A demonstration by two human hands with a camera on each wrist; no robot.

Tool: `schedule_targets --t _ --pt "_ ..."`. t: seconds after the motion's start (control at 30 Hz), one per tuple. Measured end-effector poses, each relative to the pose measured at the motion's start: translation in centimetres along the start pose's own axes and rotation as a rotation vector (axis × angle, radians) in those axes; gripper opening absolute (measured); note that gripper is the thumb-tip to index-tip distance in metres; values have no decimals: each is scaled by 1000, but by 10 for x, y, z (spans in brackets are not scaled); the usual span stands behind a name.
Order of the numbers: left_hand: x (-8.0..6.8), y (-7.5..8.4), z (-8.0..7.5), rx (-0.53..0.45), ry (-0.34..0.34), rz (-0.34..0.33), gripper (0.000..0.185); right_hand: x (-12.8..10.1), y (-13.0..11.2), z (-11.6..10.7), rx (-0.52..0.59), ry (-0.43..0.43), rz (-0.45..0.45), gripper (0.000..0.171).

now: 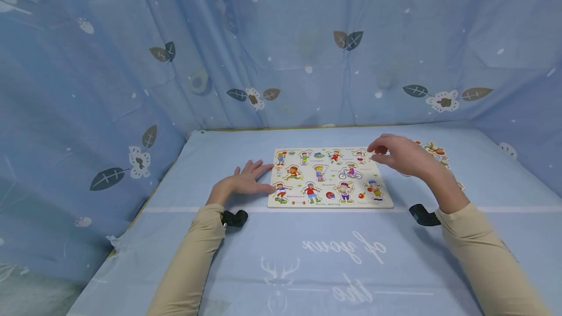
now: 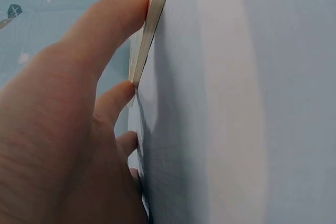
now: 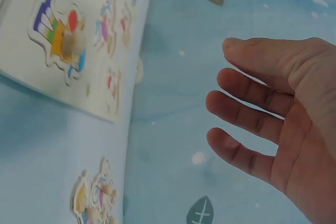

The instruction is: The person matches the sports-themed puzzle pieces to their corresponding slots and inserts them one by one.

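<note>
One wooden board of sporting figures lies flat on the blue-covered table, its left edge touched by thumb and fingertip of a person's spread left hand. Near its far right corner hovers the right hand, loosely bent, thumb and fingers apart. Cut-out pieces lie to the board's right, and a leaf-patterned curtain hangs behind.

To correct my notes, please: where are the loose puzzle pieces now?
In the head view, the loose puzzle pieces lie on the table to the right of the puzzle board, partly hidden behind the right hand.
</note>
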State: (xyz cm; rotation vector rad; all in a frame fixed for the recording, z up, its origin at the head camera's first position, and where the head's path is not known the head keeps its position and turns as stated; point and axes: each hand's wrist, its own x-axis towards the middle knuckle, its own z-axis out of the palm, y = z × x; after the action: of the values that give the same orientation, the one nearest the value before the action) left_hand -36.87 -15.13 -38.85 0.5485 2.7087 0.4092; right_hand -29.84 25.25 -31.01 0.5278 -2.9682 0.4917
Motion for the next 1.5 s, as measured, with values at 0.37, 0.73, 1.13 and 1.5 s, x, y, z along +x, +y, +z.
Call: schedule_targets --t 0.37,0.73,1.13,1.5 --pt "-1 0 0 6 -7 -12 89 -3 13 -9 60 34 76 28" --pt "1 0 0 9 -4 -3 89 -9 28 -18 31 70 88 27" --pt "2 -1 0 9 -9 -10 89 -6 37 -17 49 49 118 26" --pt "3 -3 2 18 -3 -9 89 -6 55 -8 74 7 189 30"
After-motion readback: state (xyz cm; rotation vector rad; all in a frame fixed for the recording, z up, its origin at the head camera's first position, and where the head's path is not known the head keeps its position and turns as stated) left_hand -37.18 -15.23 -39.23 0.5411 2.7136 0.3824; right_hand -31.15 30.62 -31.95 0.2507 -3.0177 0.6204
